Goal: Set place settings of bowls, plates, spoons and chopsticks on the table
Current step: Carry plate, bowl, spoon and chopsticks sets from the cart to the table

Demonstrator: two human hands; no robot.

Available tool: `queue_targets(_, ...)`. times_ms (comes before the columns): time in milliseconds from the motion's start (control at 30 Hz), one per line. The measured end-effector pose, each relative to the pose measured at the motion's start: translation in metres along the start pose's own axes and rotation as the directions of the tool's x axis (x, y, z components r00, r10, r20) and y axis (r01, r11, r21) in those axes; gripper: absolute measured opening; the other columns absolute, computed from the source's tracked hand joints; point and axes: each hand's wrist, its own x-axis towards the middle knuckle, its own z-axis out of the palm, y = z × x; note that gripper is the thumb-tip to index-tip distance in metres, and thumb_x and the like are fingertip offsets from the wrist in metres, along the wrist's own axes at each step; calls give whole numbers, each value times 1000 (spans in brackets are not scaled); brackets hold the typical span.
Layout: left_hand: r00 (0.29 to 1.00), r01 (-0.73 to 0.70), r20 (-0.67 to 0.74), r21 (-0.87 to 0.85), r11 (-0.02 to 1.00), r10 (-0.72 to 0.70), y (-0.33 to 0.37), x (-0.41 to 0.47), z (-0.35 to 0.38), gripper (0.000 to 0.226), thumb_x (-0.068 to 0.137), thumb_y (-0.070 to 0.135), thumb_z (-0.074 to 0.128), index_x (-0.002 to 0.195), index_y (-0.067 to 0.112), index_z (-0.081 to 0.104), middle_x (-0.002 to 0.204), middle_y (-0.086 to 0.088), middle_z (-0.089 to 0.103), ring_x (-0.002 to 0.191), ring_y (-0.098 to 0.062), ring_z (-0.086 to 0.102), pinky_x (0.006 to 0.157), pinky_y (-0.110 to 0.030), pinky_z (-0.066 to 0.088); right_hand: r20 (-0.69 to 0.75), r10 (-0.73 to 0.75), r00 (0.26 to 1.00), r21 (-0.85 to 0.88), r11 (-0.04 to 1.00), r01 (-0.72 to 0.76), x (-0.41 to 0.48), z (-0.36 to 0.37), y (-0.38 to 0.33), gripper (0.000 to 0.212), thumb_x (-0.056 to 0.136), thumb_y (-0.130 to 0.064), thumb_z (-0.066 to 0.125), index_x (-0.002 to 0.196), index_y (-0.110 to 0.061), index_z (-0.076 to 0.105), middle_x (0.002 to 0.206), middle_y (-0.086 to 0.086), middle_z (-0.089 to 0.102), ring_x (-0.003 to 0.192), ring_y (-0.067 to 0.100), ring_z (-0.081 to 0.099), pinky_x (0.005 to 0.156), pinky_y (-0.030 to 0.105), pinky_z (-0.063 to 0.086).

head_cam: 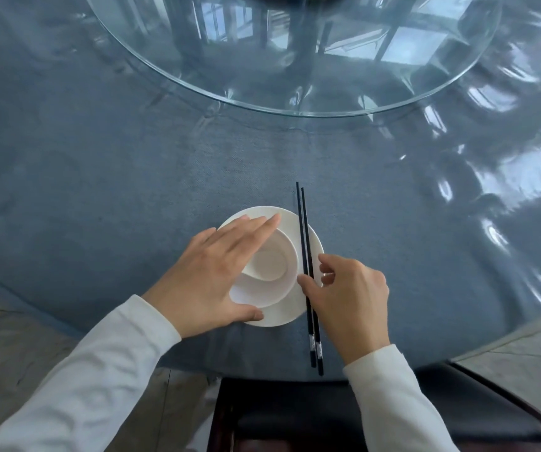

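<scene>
A white bowl sits on a white plate near the front edge of the round table. My left hand lies spread over the bowl's left side, thumb at the plate's near rim and fingers reaching past the bowl's far rim. Two black chopsticks lie side by side across the plate's right part, tips pointing away from me. My right hand pinches them around their middle with thumb and fingers. No spoon is in view.
The table has a blue cloth under clear plastic. A large glass turntable fills the far middle. A dark chair stands below the table's edge in front of me.
</scene>
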Motion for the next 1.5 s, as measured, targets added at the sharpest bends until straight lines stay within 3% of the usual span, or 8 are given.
queue_targets(100,1000,-5,1,-3,1000,5,0,1,1,131,62,58,86,159,45,-2,166,14,22,155,-11,17,122,-44,26,44,-9,999,-18,1000,10,-4,-1,1,14,81,-30,80,80,-17,73,80,-1,73,80,23,68,69,28,42)
queue_targets(233,999,-5,44,2,1000,5,-1,2,1,130,65,58,84,155,52,-10,168,18,13,156,-4,5,126,-43,18,76,-7,997,-15,1000,9,-3,3,-4,37,83,-22,74,61,-12,45,64,2,62,71,29,56,66,33,46)
queue_targets(367,997,-5,79,-23,1000,7,-1,5,0,130,67,55,85,153,55,-12,168,22,9,155,1,-3,128,-41,11,82,0,997,6,1000,0,-3,4,-6,24,84,-20,71,68,-8,57,74,2,72,82,28,68,73,34,53)
queue_targets(667,993,-24,118,-18,1000,26,0,7,-2,129,69,48,86,153,55,-12,168,24,7,154,2,-7,128,-41,5,50,21,999,54,998,-24,-8,4,-8,44,77,-22,74,56,-15,36,58,5,60,63,31,50,66,34,49)
queue_targets(834,992,-21,126,-16,1000,23,0,7,-2,129,69,48,86,155,53,-10,168,25,7,154,3,-7,128,-41,5,77,26,997,55,998,-30,-6,5,-7,26,80,-21,70,66,-6,54,65,5,68,73,33,61,70,36,53)
queue_targets(1134,992,-13,129,-12,1000,14,1,7,-3,129,69,49,86,154,55,-11,167,27,5,154,4,-9,127,-39,1,70,44,997,64,997,-49,-7,6,-9,33,80,-22,71,62,-11,46,66,3,68,72,32,58,73,36,51)
queue_targets(1267,991,-16,132,-7,1000,17,2,7,-2,129,69,49,86,153,55,-11,167,28,5,154,4,-9,128,-38,2,47,47,998,65,997,-50,-7,7,-8,42,81,-20,71,57,-14,36,57,2,54,63,28,41,65,34,43)
queue_targets(1501,990,-27,139,23,999,23,5,7,-1,127,71,51,84,154,53,-12,168,26,3,154,4,-9,128,-39,1,32,62,998,89,994,-65,-8,8,-6,33,82,-22,71,63,-6,49,66,6,67,72,34,60,70,37,51)
